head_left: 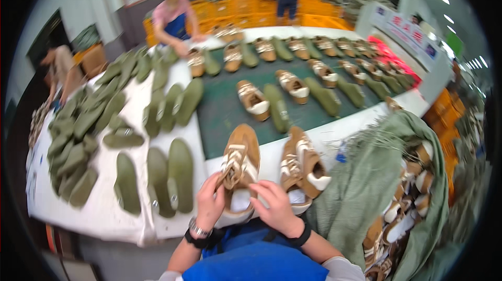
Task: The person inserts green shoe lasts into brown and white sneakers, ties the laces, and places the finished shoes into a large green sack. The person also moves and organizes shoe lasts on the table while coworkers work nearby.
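A tan and white lace-up sneaker [244, 147] stands at the near table edge, toe pointing away from me. My left hand [210, 203] pinches the left side of its collar by the tongue. On the other side, my right hand [275, 210] has its thumb and fingers on the collar rim. The opening between them shows a pale inside. A pair of similar sneakers [309, 168] stands just beyond my right hand. To the left lie olive-green insoles [180, 175], the closest ones side by side.
A heap of olive insoles [89, 116] covers the table's left side. Sneakers paired with insoles stand in rows on a green mat [225, 124]. At right, a green woven sack [348, 192] holds more shoes. A person in pink [170, 14] works across the table; orange crates [251, 9] stand behind.
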Demonstrator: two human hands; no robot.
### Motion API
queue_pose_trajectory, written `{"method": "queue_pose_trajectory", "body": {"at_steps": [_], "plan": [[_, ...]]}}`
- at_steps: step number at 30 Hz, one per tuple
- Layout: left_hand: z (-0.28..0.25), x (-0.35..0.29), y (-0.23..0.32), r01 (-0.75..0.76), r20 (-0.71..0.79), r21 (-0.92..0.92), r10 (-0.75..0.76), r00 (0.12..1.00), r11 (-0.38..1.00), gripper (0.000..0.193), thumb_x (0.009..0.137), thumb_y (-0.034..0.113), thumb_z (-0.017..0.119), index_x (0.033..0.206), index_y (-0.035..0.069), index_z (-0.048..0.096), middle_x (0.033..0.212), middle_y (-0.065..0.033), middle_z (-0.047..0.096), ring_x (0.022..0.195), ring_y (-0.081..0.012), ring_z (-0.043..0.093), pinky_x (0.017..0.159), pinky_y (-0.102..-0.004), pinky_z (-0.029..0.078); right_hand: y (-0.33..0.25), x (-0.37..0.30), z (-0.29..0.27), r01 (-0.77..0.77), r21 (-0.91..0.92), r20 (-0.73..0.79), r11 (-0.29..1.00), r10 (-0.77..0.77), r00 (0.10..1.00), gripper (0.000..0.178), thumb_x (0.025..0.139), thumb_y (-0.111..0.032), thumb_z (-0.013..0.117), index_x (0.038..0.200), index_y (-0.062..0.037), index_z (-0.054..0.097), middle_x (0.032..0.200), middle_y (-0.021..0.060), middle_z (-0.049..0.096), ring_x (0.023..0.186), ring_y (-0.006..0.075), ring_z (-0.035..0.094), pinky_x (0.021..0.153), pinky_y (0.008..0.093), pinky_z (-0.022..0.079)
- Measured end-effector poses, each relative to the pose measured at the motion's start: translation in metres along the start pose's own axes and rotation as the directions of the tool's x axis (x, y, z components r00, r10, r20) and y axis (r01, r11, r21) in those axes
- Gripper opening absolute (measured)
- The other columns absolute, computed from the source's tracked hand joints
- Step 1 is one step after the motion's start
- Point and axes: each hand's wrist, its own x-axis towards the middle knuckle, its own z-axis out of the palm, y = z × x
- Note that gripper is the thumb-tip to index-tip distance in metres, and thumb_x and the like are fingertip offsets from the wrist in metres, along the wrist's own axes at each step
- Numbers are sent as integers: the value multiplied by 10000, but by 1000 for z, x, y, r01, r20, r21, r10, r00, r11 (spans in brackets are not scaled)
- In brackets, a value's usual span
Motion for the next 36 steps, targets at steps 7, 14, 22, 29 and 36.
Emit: {"method": "queue_pose_trajectory", "body": {"at_steps": [7, 14, 22, 29, 36], "plan": [[6, -10, -31, 65, 162, 106, -82, 983, 992, 259, 821, 55, 616, 1067, -20, 587, 1082, -214, 605, 1018, -408, 567, 876, -413, 476, 19, -25, 33, -2, -11, 537, 1000, 7, 844, 291, 832, -297, 671, 1043, -101, 630, 965, 89, 608, 812, 302, 631, 666, 382, 524], [-77, -14, -56, -20, -118, 599, 113, 987, 801, 316, 766, 51, 664, 1065, -15, 582, 1070, -198, 598, 1068, -391, 540, 936, -422, 444, 45, -37, 48, -59, 17, 605, 998, 37, 796, 245, 837, -267, 663, 1009, -101, 612, 920, 94, 606, 803, 312, 628, 681, 400, 516], [-80, -41, -88, 548, -108, 14, -543, 833, 837, 628, 830, 124, 634, 1383, 4, 359, 1251, -252, 536, 1090, -371, 571, 914, -398, 457, 51, -37, 42, -97, 106, 566, 990, 20, 824, 230, 813, -213, 697, 981, -85, 604, 901, 80, 594, 769, 288, 625, 664, 363, 510], [-70, -36, -89, 505, -90, 35, -500, 861, 862, 825, 778, 97, 675, 1466, 42, 221, 1321, -226, 492, 1168, -311, 540, 971, -366, 434, 50, -37, 43, -67, 52, 590, 996, 23, 807, 265, 807, -271, 696, 970, -94, 588, 921, 95, 566, 792, 320, 612, 672, 406, 501], [-66, -23, -93, 527, -148, -9, -522, 840, 850, 685, 734, 21, 580, 1373, 49, 334, 1267, -207, 501, 1112, -305, 535, 953, -356, 420, 53, -41, 47, -16, 26, 575, 1000, -2, 818, 294, 803, -319, 694, 940, -90, 571, 898, 101, 559, 787, 319, 614, 644, 411, 500]]}}
